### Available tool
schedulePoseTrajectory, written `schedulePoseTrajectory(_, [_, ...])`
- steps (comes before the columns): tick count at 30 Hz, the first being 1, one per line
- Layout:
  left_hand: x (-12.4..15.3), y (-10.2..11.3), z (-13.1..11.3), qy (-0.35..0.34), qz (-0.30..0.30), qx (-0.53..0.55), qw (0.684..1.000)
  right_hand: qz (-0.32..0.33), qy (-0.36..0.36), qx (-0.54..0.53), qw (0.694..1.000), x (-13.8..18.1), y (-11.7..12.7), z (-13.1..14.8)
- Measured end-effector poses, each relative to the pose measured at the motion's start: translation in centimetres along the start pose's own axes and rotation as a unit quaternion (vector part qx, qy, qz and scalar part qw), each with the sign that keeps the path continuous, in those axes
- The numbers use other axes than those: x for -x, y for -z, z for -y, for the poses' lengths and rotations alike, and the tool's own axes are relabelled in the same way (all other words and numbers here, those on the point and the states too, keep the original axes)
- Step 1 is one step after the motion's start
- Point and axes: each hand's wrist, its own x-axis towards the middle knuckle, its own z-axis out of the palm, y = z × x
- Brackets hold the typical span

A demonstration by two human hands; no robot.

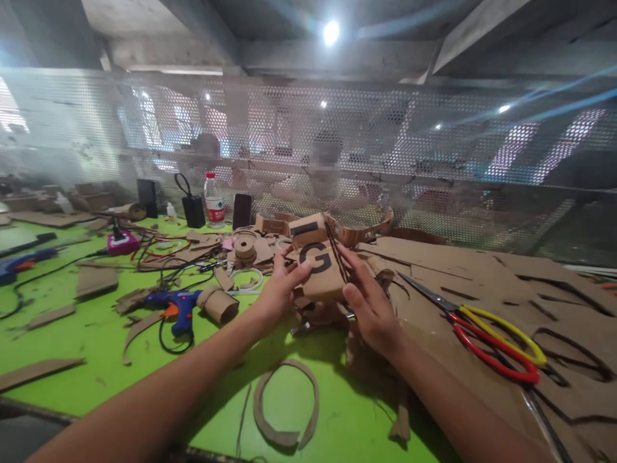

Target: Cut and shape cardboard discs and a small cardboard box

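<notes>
Between my two hands is a small boxy cardboard piece (324, 273), printed with a black letter G and a dark bar, raised over the green table. My left hand (284, 283) grips its left side, thumb lying on the front face near the letter. On the right side, the fingers of my right hand (369, 299) press against its dark cut edge, thumb at the lower corner. Underneath, more cardboard bits and a small metallic part show partly; whether they join the held piece I cannot tell. A cardboard ring (286, 402) with a gap lies nearer me.
Red-and-yellow scissors (491, 341) rest on cut cardboard sheets (443, 270) at the right. To the left lie a blue glue gun (179, 307), a cardboard tube (219, 303) and a pink power socket (122, 243). A water bottle (214, 202) and phone (241, 211) stand behind, before a perforated screen (409, 141).
</notes>
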Motion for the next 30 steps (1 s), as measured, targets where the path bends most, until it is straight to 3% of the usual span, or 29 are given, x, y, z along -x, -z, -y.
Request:
schedulePoseTrajectory(7, [0.3, 0.1, -0.1, 0.009, 0.020, -0.031, 0.999, -0.027, -0.029, -0.112, 0.993, 0.2, -0.4, -0.1])
schedulePoseTrajectory(19, [1.3, -1.0, -0.7, 0.018, -0.031, -0.019, 0.999, -0.041, -0.036, -0.021, 0.998, 0.4, -0.9, -0.3])
schedulePoseTrajectory(25, [1.5, -1.6, -0.1, 0.003, -0.029, 0.028, 0.999, -0.127, -0.049, 0.003, 0.991, 0.6, -2.9, 0.7])
schedulePoseTrajectory(28, [1.2, -1.3, -0.2, 0.040, -0.018, 0.028, 0.999, -0.158, -0.073, -0.035, 0.984, -0.1, -2.6, 1.2])
schedulePoseTrajectory(30, [0.6, -0.7, -0.7, 0.046, -0.017, 0.022, 0.999, -0.143, -0.108, -0.095, 0.979, -0.5, -1.9, 1.3])
